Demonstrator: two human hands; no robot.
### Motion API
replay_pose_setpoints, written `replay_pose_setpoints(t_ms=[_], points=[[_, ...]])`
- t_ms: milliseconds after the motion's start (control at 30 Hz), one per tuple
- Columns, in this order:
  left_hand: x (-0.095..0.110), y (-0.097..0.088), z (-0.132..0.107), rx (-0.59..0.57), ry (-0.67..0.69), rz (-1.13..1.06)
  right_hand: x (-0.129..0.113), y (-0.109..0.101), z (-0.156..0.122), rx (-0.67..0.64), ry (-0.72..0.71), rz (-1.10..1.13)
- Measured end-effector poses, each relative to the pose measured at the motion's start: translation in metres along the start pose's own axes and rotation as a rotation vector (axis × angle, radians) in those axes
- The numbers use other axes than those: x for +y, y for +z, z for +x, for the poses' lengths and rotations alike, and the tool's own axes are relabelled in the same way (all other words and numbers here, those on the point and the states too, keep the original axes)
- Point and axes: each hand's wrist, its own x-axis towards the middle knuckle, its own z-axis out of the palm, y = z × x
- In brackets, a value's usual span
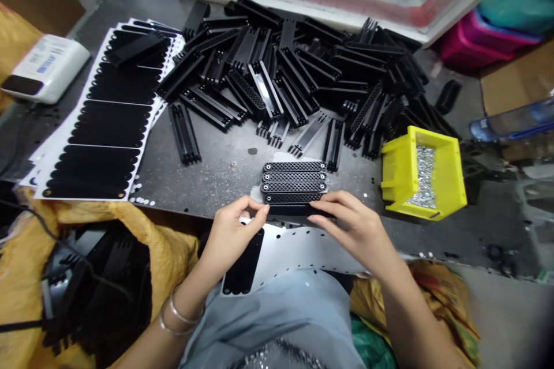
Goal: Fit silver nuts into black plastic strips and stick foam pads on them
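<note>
My left hand [236, 236] and my right hand [350, 225] pinch the two ends of a black strip [298, 211] at the table's near edge. It looks like an adhesive pad, and my fingers hide its ends. Just beyond it, several black mesh plastic plates [294, 181] lie side by side, the nearest touching the strip. A white backing sheet [298, 251] with a black pad [243, 262] runs from beneath my hands over my lap. A silver bangle [182, 314] circles my left wrist.
A large pile of black plastic parts [294, 69] covers the far table. Left of it lie stacked sheets of black pads [99, 109]. A yellow bin of screws [422, 173] stands right. A yellow sack of black parts [90, 282] sits lower left, and a white device [45, 68] upper left.
</note>
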Motion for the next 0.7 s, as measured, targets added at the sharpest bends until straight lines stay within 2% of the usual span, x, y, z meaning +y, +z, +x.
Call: replay_pose_setpoints(t_ms=[67,133,267,367,500,567,633,700], points=[[0.000,-0.001,0.001,0.008,0.011,0.017,0.010,-0.007,-0.006,0.033,0.102,0.104],[0.000,-0.001,0.002,0.017,0.019,0.036,0.019,-0.007,-0.008,0.069,0.125,0.171],[-0.001,-0.002,0.004,0.021,0.008,0.048,0.031,0.000,-0.009,0.085,0.079,0.207],[-0.002,-0.001,0.002,0.020,-0.002,0.040,0.032,0.001,-0.011,0.081,0.021,0.179],[0.003,0.007,-0.006,0.147,0.009,-0.074,0.006,0.012,-0.015,0.268,-0.042,-0.038],[0.009,0.013,-0.012,0.188,0.023,-0.172,-0.015,0.027,-0.015,0.260,-0.110,-0.024],[0.017,0.018,-0.015,0.199,0.036,-0.233,-0.035,0.046,-0.012,0.195,-0.205,0.018],[0.022,0.022,-0.016,0.216,0.038,-0.270,-0.047,0.064,-0.009,0.187,-0.272,-0.002]])
